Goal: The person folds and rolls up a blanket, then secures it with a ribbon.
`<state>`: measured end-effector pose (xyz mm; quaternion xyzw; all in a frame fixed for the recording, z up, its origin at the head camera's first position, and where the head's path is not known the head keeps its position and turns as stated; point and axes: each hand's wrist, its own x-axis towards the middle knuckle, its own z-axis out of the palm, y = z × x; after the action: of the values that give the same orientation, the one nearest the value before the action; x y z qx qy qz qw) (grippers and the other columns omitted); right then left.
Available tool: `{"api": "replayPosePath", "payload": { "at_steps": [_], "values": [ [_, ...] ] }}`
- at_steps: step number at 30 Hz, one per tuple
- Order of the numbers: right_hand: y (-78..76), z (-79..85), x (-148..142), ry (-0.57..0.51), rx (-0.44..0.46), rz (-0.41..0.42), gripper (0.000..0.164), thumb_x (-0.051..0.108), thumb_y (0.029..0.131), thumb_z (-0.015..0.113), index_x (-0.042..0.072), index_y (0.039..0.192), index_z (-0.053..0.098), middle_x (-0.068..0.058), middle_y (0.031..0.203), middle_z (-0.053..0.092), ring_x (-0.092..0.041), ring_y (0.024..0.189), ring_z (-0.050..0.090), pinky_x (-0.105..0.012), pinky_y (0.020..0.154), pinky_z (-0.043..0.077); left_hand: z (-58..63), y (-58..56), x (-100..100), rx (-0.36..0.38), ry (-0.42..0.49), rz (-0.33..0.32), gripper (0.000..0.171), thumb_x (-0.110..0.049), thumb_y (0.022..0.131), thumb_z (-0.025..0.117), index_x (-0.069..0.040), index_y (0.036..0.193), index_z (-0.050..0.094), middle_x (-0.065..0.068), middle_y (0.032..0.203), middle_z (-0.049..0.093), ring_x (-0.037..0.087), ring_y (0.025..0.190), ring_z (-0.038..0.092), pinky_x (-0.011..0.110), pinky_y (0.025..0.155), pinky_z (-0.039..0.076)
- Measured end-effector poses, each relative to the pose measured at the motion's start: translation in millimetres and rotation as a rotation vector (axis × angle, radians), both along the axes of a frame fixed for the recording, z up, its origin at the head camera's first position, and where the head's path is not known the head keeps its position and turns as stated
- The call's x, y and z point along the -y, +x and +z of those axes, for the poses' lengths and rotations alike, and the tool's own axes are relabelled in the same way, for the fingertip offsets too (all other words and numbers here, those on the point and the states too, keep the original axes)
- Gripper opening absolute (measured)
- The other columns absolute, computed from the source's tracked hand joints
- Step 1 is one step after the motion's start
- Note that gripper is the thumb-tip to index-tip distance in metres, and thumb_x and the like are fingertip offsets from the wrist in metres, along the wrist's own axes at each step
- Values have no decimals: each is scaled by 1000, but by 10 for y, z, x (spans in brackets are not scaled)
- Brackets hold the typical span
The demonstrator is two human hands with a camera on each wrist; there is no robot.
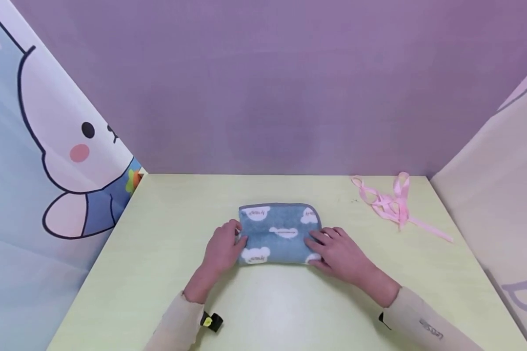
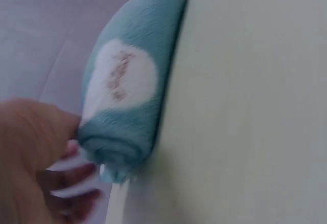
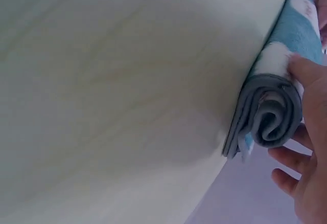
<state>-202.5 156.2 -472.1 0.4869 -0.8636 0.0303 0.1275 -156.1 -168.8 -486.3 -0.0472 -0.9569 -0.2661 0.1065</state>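
A blue fleece towel [image 1: 276,246] with white bear-head patches and grey edging lies partly rolled up on the table. Its spiral end [image 3: 273,119] shows in the right wrist view, with flat folded layers beside the coil. My left hand [image 1: 222,247] is at the towel's left end, thumb on top and fingers bent around the end. At the opposite end, my right hand [image 1: 342,256] holds the roll, its thumb on the upper face and the other fingers curled behind. The left wrist view shows the left hand [image 2: 36,157] close against the rolled end.
A loose tangle of pink ribbon [image 1: 393,204] lies at the table's back right. The pale yellow table [image 1: 263,307] meets a purple back panel [image 1: 268,97]. Printed cloth walls stand left [image 1: 17,273] and right [image 1: 496,195]. A black strap [image 1: 212,321] is on the left sleeve.
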Motion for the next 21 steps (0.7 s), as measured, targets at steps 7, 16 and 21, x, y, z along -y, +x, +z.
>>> {"api": "replayPosePath", "payload": {
  "at_steps": [7,16,21],
  "values": [
    [-62,-35,22,77,33,-18,63,52,81,73,13,130,62,-15,132,54,-38,121,46,-53,96,37,161,248,-125,-122,-308,-225,31,-24,81,75,-19,110,65,4,112,60,39,116,49,56,84,44],
    [-139,-42,-11,62,75,-57,65,45,78,76,13,132,60,-14,123,58,-36,116,49,-50,96,40,65,177,-126,71,-301,-241,68,-19,74,84,-20,133,50,8,128,52,44,125,42,60,88,43],
    [-217,-53,-51,-22,160,-60,61,39,78,77,10,129,62,-11,115,64,-31,108,56,-48,95,41,65,59,-123,35,-325,-259,54,-6,77,73,-17,126,55,5,120,58,29,114,50,50,83,45]
  ]
}}
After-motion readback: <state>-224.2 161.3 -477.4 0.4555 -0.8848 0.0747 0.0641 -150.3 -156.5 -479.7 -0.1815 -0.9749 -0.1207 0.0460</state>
